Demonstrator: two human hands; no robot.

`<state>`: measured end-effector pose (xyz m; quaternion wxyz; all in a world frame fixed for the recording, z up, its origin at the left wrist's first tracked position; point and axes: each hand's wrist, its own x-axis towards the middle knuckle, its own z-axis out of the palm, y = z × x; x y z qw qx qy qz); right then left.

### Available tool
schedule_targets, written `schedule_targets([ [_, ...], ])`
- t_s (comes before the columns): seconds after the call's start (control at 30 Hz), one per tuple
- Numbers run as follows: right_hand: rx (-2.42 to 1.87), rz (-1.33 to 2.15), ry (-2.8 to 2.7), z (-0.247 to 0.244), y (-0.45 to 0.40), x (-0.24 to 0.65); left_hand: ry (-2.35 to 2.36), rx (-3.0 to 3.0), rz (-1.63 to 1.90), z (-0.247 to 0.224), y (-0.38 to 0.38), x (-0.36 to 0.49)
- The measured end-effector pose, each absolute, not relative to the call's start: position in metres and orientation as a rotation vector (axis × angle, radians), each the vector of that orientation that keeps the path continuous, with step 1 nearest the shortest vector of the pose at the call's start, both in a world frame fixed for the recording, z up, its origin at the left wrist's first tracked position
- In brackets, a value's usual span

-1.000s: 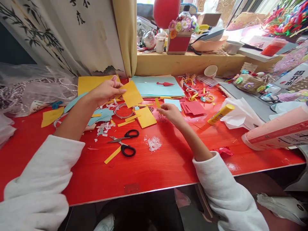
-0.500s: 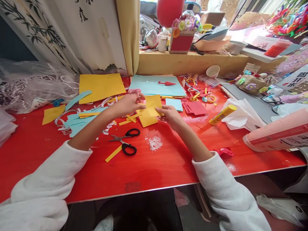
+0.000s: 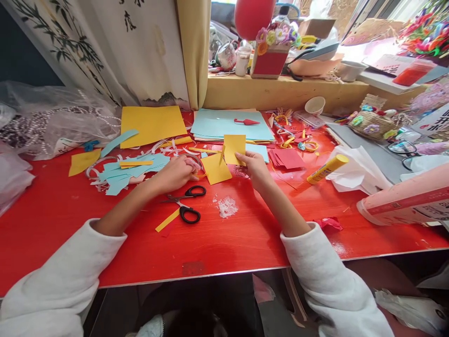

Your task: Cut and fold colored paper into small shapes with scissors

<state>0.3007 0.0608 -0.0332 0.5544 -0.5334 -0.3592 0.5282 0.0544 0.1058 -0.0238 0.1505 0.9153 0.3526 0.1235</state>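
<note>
Pinched between thumb and fingers of the right hand [image 3: 255, 169], a yellow paper square [image 3: 234, 149] stood nearly upright near the middle of the frame, gripped at its lower right corner. Its lower part overlapped a yellow stack [image 3: 216, 171] lying on the red table [image 3: 245, 243]. Left of center, the left hand [image 3: 175, 175] was curled low over the scraps, its fingers drawn together; whether they were closed on anything could not be told.

Held by one corner only, the square could have bent or swung if the pinch loosened. Being so near the stack, it could also have nudged those sheets out of line. The scissors [image 3: 180, 202] lay just below the left hand, so a careless drop of the wrist might have knocked them or met a blade. A brush of the sleeve could have scattered the white flakes [image 3: 227, 207] in the lower middle.

The right fingers behind the paper were hidden, as was whatever lay under the left palm. A narrow yellow strip [image 3: 222, 154] stood at the square's left edge; whether it was attached was unclear. The scissor tips blurred into the red, and the pink container [image 3: 403, 199] was cut off at the right edge.
</note>
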Motion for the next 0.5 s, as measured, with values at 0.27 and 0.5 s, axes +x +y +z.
schedule_targets([
  [0.27, -1.09, 1.094, -1.262, -0.031, 0.05, 0.265, 0.999, 1.949, 0.939, 0.012, 0.084, 0.075],
  [0.5, -1.057, 1.202, -1.354, -0.022, 0.039, 0.246, 1.365, 2.033, 1.221, 0.032, 0.11, 0.03],
])
